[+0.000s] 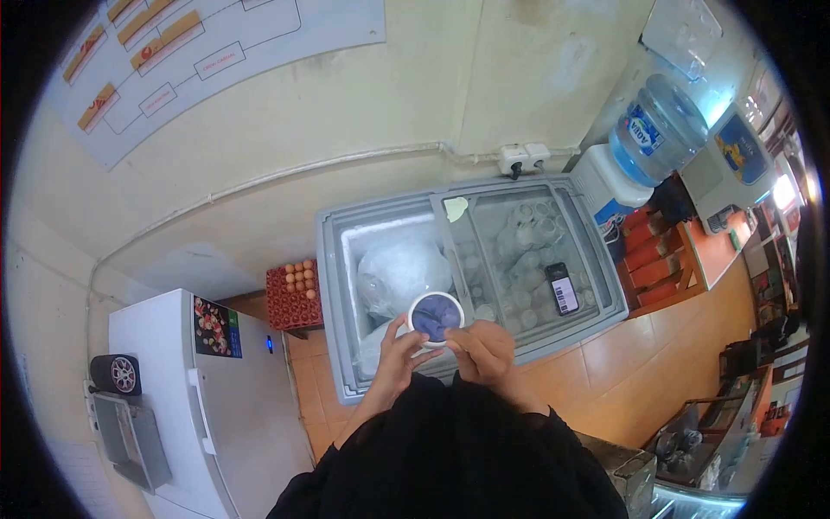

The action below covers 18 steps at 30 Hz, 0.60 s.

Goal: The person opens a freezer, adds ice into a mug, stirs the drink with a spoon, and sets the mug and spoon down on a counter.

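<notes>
Over the open half of a chest freezer [332, 285], a round white tub [459, 298] with purple contents [435, 313] is held up. My left hand [400, 350] is closed around the tub's left and lower side. At the lower right of the tub is my right hand [484, 348], its fingers curled together near the rim; what they grip, if anything, is hidden. Frosty white bags [402, 266] lie inside the freezer below. A phone [563, 289] rests on the closed glass lid at the right, beside several blurry items under the glass.
Left of the freezer, a red tray [283, 303] bears several eggs [300, 275]. A white fridge [233, 389] stands at the lower left. A water dispenser [605, 177] with a large bottle [657, 130] is at the right, near an orange-topped table [709, 251].
</notes>
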Each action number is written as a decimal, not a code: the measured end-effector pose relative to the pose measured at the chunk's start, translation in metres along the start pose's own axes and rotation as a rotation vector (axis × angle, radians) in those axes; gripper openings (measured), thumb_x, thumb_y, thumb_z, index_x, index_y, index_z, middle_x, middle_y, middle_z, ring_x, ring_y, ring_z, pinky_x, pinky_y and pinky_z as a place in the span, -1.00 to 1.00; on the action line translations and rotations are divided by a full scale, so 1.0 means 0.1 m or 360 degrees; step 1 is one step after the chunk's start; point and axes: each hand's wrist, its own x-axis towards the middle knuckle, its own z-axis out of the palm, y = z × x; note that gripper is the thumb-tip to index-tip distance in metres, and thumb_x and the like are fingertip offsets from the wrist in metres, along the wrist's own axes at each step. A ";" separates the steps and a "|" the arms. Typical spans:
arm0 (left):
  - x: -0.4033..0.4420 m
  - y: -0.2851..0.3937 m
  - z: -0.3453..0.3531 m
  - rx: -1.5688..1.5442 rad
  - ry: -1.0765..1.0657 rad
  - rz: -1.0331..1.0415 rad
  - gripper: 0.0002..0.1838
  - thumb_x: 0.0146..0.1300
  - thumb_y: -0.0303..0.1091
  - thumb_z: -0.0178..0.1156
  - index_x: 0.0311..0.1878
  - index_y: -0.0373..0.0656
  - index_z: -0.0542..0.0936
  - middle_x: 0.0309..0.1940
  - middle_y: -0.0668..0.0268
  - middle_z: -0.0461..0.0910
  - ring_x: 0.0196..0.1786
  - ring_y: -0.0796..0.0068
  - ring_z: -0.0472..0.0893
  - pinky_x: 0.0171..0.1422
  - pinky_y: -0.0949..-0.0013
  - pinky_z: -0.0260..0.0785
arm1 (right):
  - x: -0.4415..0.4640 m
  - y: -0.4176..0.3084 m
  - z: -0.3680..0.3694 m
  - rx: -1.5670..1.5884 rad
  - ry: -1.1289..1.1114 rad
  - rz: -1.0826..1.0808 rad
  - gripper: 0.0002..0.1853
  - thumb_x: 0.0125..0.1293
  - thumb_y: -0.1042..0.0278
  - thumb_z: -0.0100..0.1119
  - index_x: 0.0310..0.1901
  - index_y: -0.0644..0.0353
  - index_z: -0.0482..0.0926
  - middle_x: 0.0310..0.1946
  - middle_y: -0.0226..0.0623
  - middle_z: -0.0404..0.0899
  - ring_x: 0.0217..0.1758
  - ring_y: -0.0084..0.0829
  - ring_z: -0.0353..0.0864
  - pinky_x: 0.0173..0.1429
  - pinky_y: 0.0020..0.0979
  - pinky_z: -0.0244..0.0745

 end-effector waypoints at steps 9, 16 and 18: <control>-0.01 0.02 0.01 0.0017 0.0017 -0.0021 -0.34 0.03 -0.54 0.13 0.25 -0.23 0.16 -0.09 0.11 0.46 -0.05 0.23 0.56 0.00 0.05 0.56 | 0.13 -0.03 -0.19 0.0026 -0.0124 -0.0099 -0.80 0.00 0.48 0.31 -0.30 0.30 0.59 -0.60 -0.32 0.48 -0.61 -0.38 0.45 -0.56 -0.43 0.28; 0.01 -0.01 -0.03 -0.0041 -0.0042 -0.0022 -0.31 0.01 -0.54 0.15 0.26 -0.24 0.14 -0.08 0.08 0.43 -0.03 0.22 0.55 0.01 0.02 0.55 | 0.10 0.16 -0.11 -0.0002 -0.0342 -0.0156 -0.75 -0.08 0.50 0.28 -0.28 0.26 0.57 -0.47 -0.34 0.49 -0.49 -0.37 0.50 -0.45 -0.40 0.38; 0.01 -0.03 -0.04 -0.0010 -0.0014 -0.0008 -0.31 0.02 -0.53 0.15 0.26 -0.24 0.13 -0.09 0.08 0.43 -0.03 0.22 0.54 0.01 0.01 0.55 | 0.13 0.23 -0.06 0.0029 -0.0324 -0.0156 -0.76 -0.08 0.50 0.30 -0.29 0.27 0.57 -0.49 -0.32 0.49 -0.53 -0.36 0.48 -0.48 -0.40 0.36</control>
